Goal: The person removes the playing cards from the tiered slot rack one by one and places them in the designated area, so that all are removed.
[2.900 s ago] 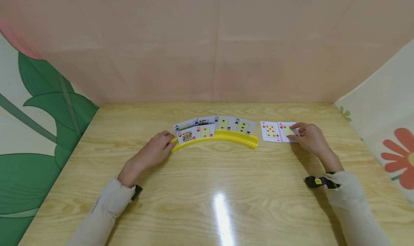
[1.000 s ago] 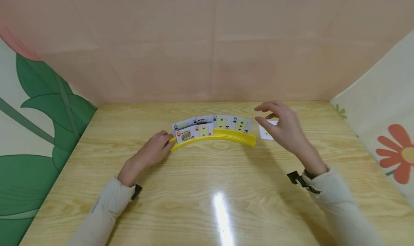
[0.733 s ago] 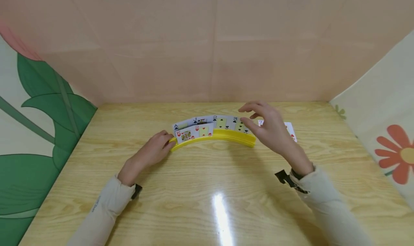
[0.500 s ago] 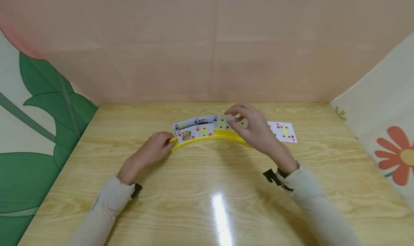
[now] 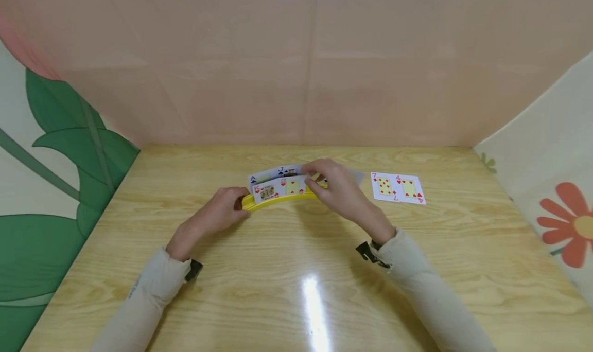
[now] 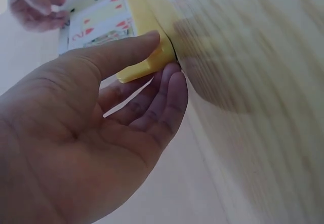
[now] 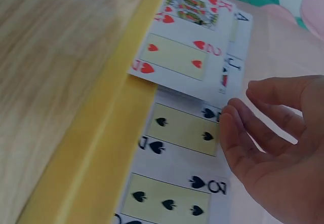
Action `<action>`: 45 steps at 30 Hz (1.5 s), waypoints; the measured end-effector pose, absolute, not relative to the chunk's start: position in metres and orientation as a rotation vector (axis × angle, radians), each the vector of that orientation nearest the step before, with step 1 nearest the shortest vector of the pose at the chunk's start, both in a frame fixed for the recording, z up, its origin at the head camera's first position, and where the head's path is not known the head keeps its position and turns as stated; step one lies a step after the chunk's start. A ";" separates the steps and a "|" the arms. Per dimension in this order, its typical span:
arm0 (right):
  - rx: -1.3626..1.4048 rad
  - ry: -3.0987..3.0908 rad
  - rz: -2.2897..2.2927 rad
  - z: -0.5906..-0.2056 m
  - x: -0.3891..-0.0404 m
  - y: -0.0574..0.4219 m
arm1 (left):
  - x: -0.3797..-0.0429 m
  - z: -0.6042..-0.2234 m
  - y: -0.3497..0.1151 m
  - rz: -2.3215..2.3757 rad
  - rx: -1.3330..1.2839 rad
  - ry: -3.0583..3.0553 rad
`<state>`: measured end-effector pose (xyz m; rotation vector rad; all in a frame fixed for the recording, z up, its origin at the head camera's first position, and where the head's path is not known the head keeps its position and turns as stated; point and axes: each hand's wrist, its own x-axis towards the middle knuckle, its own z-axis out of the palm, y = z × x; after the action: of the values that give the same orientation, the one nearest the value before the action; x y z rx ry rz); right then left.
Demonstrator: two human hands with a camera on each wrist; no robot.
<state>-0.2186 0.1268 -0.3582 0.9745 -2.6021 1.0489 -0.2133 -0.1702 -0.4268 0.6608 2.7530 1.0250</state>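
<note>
My left hand (image 5: 215, 213) pinches the left end of a curved yellow card holder (image 5: 282, 199), thumb on one face and fingers on the other in the left wrist view. A king of hearts (image 5: 267, 192) and a 2 of hearts (image 5: 293, 186) stand in the front slot. Behind them are an ace (image 5: 252, 180) and a jack of spades (image 5: 281, 171), then a 2 of spades (image 7: 182, 127) and a 3 of spades (image 7: 167, 201). My right hand (image 5: 340, 192) is empty, its curved fingertips and thumb apart close to the upper edges of the cards, hiding part of the rear row in the head view.
A 7 of diamonds (image 5: 383, 186) and a 4 of hearts (image 5: 409, 189) lie face up side by side on the wooden table (image 5: 259, 290), right of the holder. A pinkish backdrop (image 5: 231, 100) rises behind the table's far edge.
My right hand has left the 4 of hearts and moved left across the holder to the 2 of hearts. My left hand stays at the holder's end, its thumb now lower on the front.
</note>
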 end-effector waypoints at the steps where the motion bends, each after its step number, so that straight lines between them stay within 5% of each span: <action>1: 0.975 -2.608 1.044 -0.359 -0.219 0.127 | -0.213 -0.426 -0.170 1.031 0.661 2.755; 45: 1.006 -2.710 1.040 -0.389 -0.227 0.119 | -0.211 -0.425 -0.177 1.016 0.654 2.767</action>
<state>-0.2273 0.1191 -0.3891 1.0063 -2.7105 1.0399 -0.2111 -0.1765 -0.4254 0.6539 2.7673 1.0161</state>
